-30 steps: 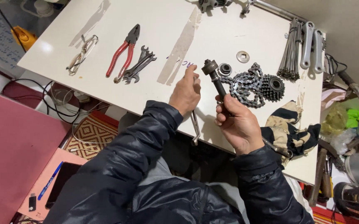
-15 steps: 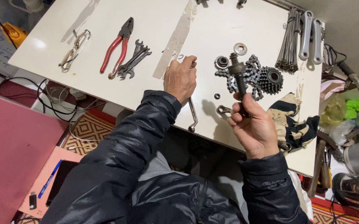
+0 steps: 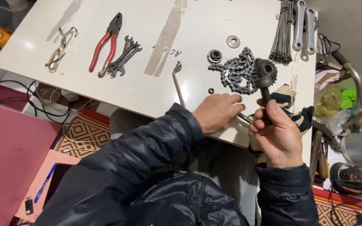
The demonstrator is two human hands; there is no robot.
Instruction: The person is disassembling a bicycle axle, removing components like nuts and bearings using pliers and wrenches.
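We see the right hand (image 3: 275, 136) gripping the hub axle (image 3: 264, 77) upright near the desk's (image 3: 156, 96) right edge; the left hand (image 3: 216, 113) lies flat, fingers loose, just beside it.

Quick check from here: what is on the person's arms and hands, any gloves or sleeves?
Both arms wear a dark navy puffer jacket with quilted, slightly shiny sleeves reaching the wrists. The left hand and right hand are bare: no gloves, rings or watch visible.
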